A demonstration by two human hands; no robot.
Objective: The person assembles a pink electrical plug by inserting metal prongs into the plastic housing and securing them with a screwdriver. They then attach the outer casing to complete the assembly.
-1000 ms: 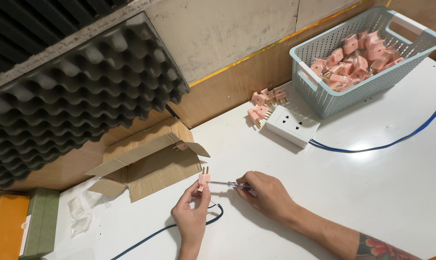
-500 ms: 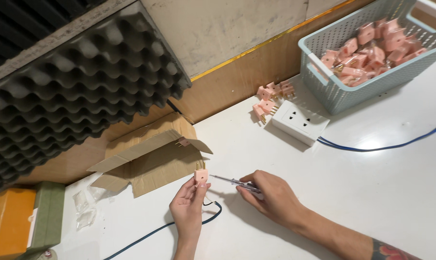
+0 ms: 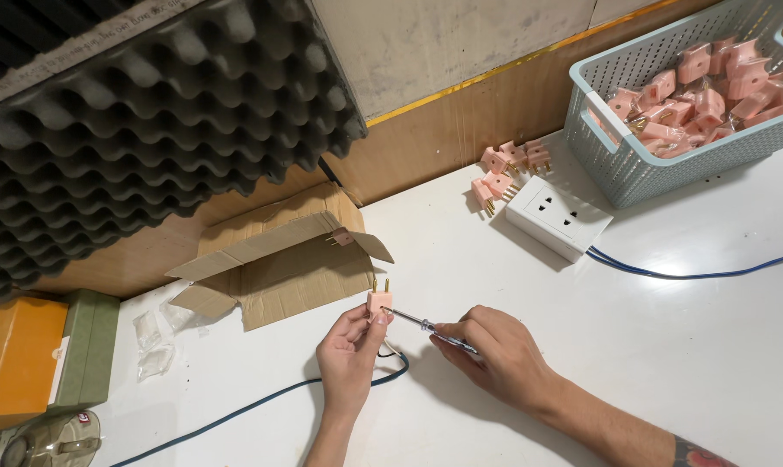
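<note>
The left hand pinches a pink plug between its fingertips, prongs up, above the table toward its front edge. The right hand grips a screwdriver, fingers closed round the handle, its tip touching the plug's side. A blue cable runs from under the left hand toward the front-left corner. An opened cardboard box lies just behind, near the back edge.

Bright, even light falls from above, leaving soft shadows beneath both hands on the white table. The picture is sharp, without glare. Straight edges bow slightly toward the corners.
</note>
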